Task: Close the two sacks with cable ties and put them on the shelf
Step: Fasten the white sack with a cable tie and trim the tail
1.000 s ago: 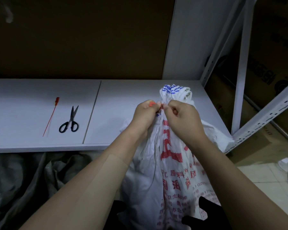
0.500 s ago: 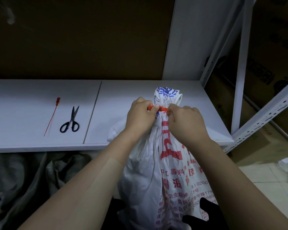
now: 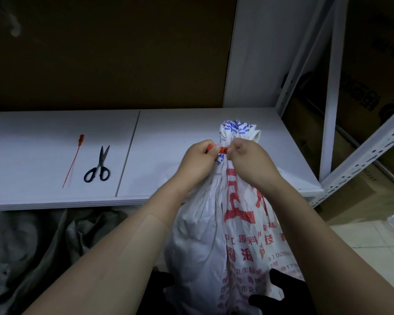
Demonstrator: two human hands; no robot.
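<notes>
Here the left hand [image 3: 199, 161] and right hand [image 3: 248, 161] are both curled, each pinching one side of the orange cable tie [image 3: 223, 150] looped round the gathered neck of the white printed sack [image 3: 200, 246]. Well to the left of the left hand, black scissors [image 3: 98, 170] and a spare cable tie [image 3: 74, 159] lie on the white shelf board [image 3: 168, 137].

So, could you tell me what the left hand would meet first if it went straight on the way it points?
The left hand points rightward, so probably the white sack's gathered neck, at the orange cable tie it pinches; the right hand sits just beyond.
</notes>
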